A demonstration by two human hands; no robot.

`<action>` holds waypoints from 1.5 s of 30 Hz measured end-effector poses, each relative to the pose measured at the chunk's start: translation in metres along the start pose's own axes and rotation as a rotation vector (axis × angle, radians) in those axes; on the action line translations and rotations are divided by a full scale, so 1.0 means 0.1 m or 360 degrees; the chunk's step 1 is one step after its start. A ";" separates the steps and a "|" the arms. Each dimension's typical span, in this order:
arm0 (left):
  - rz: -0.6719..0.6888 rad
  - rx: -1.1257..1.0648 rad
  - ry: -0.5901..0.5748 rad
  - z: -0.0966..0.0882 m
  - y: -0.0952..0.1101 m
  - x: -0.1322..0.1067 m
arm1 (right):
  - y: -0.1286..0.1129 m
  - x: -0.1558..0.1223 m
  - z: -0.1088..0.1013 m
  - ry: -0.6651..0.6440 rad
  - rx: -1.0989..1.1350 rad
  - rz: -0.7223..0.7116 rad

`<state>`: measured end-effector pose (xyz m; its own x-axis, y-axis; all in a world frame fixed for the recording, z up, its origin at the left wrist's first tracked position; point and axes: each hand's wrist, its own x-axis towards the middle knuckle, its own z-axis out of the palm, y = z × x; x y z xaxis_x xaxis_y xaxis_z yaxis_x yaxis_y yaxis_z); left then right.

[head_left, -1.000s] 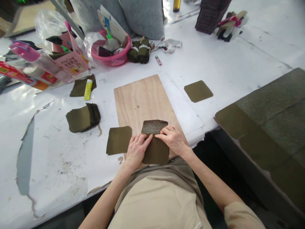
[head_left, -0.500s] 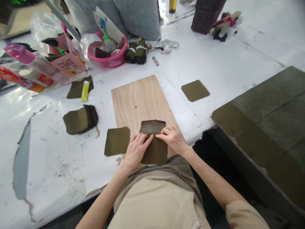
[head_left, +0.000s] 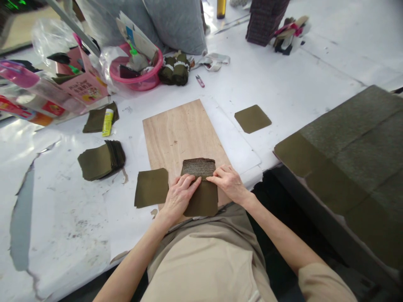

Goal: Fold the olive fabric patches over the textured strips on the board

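Observation:
An olive-green fabric piece (head_left: 203,199) lies before me on top of a stack of pieces (head_left: 199,167), whose grey-speckled ends show beyond its far edge. My left hand (head_left: 181,193) rests on the fabric's left side, fingers laid out over it and thumb pointing along the far edge. At that edge's right end, my right hand (head_left: 228,181) pinches the fabric between thumb and fingertips. Beneath is a thin wooden board (head_left: 182,134). Beside my left hand sits another olive pile (head_left: 151,187), overlapping the board's left side.
Farther left are a thicker stack of olive pieces (head_left: 97,161) and a yellow tube (head_left: 107,122) on more fabric. A single piece (head_left: 252,118) lies right of the board. Behind stand a pink basket (head_left: 138,84) and small thread snips (head_left: 200,81). Large olive sheets (head_left: 352,147) occupy the right.
The view has turned slightly, so the surroundings appear farther left. Both hands keep nearly the same place on the fabric.

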<state>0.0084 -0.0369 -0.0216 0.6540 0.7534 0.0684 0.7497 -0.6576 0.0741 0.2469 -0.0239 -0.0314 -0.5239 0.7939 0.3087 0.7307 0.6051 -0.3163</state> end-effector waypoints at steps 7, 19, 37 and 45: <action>0.0045 -0.0018 -0.0123 -0.10 0.01 0.08 | 0.02 -0.03 -0.03 -0.0020 0.0048 0.0025; 0.0103 0.0130 -0.0252 -0.20 0.11 0.17 | 0.01 -0.09 -0.05 -0.0001 0.0063 0.0122; 0.0158 0.0215 -0.0297 -0.19 0.14 0.22 | 0.02 -0.16 -0.07 -0.0012 0.0067 0.0144; 0.0193 0.0307 -0.0321 -0.20 0.15 0.25 | 0.02 -0.16 -0.09 0.0062 0.0191 0.0264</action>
<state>0.0343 -0.0280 0.0017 0.7323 0.6674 -0.1355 0.6576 -0.7447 -0.1143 0.2608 -0.0364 -0.0287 -0.3817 0.8817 0.2773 0.7469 0.4709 -0.4694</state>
